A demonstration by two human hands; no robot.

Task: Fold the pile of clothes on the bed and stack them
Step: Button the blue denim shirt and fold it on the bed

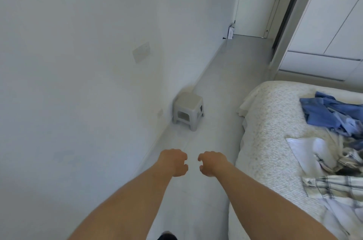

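Left hand (173, 162) and right hand (212, 163) are extended forward side by side over the floor (216, 92), close but apart. Fingers of both hang loosely curled; neither holds anything. The bed (271, 122) stands to the right of the hands. The pile of clothes (334, 141) lies unfolded near the bed's right edge: blue garments farther away, white and plaid ones nearer. A small stool (188, 109) stands against the wall (78, 63).
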